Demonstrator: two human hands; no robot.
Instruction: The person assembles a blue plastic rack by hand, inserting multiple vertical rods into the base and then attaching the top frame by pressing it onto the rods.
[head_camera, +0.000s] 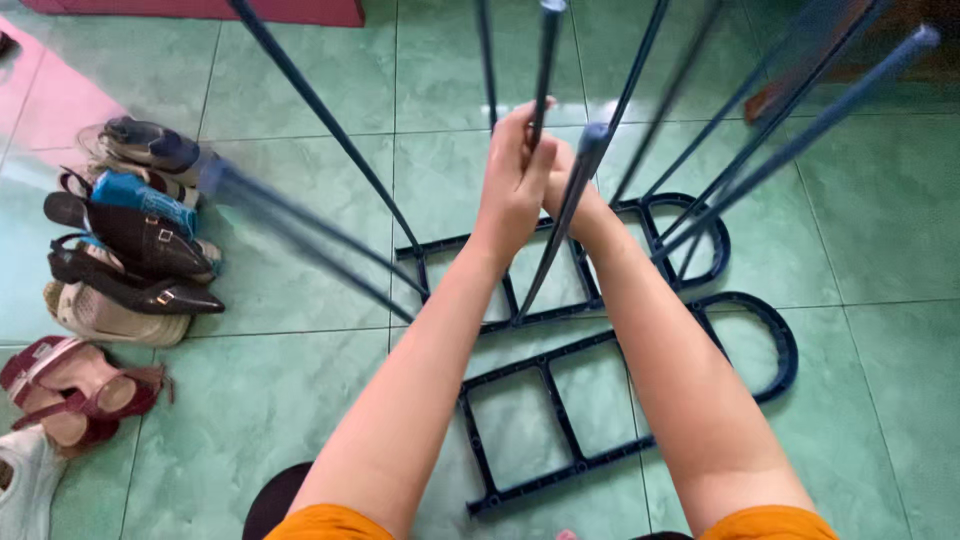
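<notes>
My left hand (515, 180) and my right hand (566, 185) are clasped together around a thin dark blue rod (546, 60) that stands upright from the floor. Several more dark blue rods (330, 115) rise around my hands, slanting outward. They stand in a dark blue plastic frame (655, 215) lying flat on the green tiled floor. A second, ladder-shaped frame (545, 375) with a rounded end lies beside it, between my forearms. My right hand is mostly hidden behind the left.
A pile of shoes and sandals (125, 240) lies at the left on the tiles. A red mat edge (200, 10) runs along the top left. A dark round object (272, 500) sits at the bottom near my left elbow.
</notes>
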